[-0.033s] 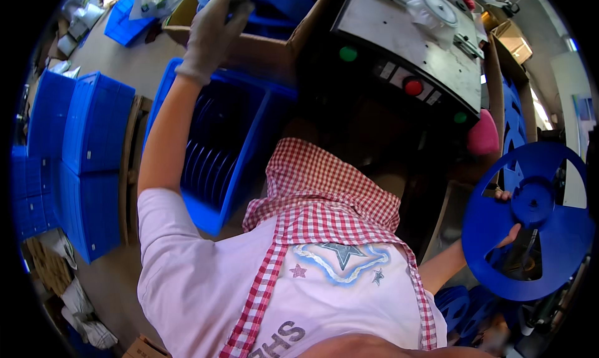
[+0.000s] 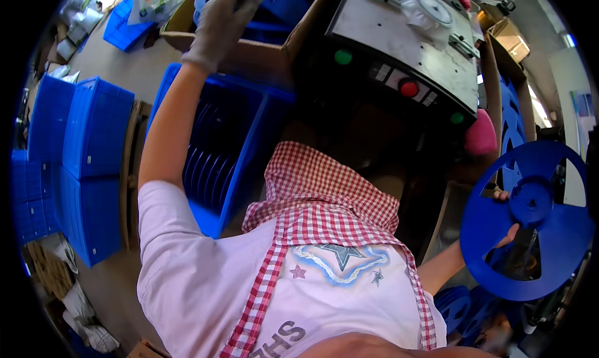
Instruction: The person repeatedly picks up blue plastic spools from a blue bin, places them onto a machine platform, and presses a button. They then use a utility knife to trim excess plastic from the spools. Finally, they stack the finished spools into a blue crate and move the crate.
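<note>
My right hand (image 2: 510,235) holds a large blue plastic reel (image 2: 561,233) upright at the right. The thumb and some fingertips show through its cut-outs beside the round hub; the disc hides the rest of the hand. At the upper left, my left hand (image 2: 219,30), in a pale glove, is over a cardboard carton (image 2: 259,57) of blue plastic parts (image 2: 281,8). Its thumb and fingers look apart, with a dark gap between them, and the upper edge crops the hand. Below that arm, a blue crate (image 2: 246,164) holds several dark discs (image 2: 209,177) standing in rows.
Ahead stands a metal-topped machine (image 2: 399,33) with green and red buttons and a round fixture (image 2: 435,9). Blue crates (image 2: 97,133) are stacked at the left. More blue reels (image 2: 452,305) lie low at the right, and another carton (image 2: 515,71) stands behind the raised reel.
My left hand has shifted slightly to the right over the carton. The view has moved a little; my right hand keeps the reel in nearly the same place.
</note>
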`<state>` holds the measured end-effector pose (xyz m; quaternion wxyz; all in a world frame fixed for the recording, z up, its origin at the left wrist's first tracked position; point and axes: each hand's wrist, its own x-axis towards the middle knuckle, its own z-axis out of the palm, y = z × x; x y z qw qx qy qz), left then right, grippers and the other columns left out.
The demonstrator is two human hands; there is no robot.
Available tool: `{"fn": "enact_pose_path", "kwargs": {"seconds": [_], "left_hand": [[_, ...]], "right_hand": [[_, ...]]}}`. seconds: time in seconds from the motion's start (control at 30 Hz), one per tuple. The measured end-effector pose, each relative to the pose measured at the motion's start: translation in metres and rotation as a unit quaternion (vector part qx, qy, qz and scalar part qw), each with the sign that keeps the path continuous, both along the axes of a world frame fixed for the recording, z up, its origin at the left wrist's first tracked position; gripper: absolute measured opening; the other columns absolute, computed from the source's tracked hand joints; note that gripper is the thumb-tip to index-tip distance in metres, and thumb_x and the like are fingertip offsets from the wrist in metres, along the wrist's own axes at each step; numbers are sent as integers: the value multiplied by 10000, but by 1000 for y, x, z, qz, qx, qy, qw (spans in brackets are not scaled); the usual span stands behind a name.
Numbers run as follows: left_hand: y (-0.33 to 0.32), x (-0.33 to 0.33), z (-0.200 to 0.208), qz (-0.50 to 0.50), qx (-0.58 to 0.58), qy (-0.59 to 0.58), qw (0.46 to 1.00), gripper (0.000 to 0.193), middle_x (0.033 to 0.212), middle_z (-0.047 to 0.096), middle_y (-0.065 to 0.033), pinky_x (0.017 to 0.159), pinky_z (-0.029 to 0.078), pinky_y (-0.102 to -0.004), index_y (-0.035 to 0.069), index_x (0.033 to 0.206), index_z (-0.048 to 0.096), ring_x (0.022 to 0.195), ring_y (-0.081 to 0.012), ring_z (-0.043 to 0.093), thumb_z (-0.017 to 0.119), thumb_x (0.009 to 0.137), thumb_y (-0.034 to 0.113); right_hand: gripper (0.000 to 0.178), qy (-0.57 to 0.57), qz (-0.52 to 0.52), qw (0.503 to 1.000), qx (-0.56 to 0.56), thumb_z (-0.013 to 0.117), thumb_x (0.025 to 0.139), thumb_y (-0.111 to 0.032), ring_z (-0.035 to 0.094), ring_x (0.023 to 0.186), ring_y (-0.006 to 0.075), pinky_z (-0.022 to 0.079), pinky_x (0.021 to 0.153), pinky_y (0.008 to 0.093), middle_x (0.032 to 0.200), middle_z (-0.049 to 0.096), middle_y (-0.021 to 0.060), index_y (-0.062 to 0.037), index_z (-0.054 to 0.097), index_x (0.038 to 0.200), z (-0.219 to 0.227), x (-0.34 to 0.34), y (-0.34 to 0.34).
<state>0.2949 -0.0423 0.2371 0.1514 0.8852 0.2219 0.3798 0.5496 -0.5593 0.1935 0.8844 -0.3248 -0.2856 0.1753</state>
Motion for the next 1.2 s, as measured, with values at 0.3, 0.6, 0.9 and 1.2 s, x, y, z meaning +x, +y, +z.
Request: {"fn": "enact_pose_path", "kwargs": {"seconds": [0.3,0.6,0.9,1.2], "left_hand": [[217,199,-113,187,-157,85,966,661,1130,581,-315,924,453,-424,-80,1097,589,1121,-418,544,661,785,498],[289,264,-148,285,-132,200,928,369,1108,613,-248,899,468,-428,20,994,669,1060,-376,585,504,834,308],[281,85,29,246,456,-2,855,244,1004,663,-171,818,495,-411,79,953,676,883,-355,632,492,899,230],[82,-79,113,-102,240,-6,965,321,1225,586,-113,1012,423,-298,29,1244,550,1147,-212,553,376,982,95]], "right_hand": [[556,-15,-145,986,-81,534,905,-355,485,1077,276,462,913,374,1105,516,180,13,386,1295,-12,-7,-72],[507,24,-278,946,-164,484,941,-386,503,1033,227,487,870,333,1066,539,140,-25,401,1287,-34,-21,-118],[536,16,-132,989,-58,503,898,-381,484,1015,249,423,925,360,1077,497,164,21,416,1240,11,-7,-42],[678,215,213,953,-29,498,835,-422,468,1014,265,423,881,367,1120,480,186,71,368,1282,4,-46,71]]}}
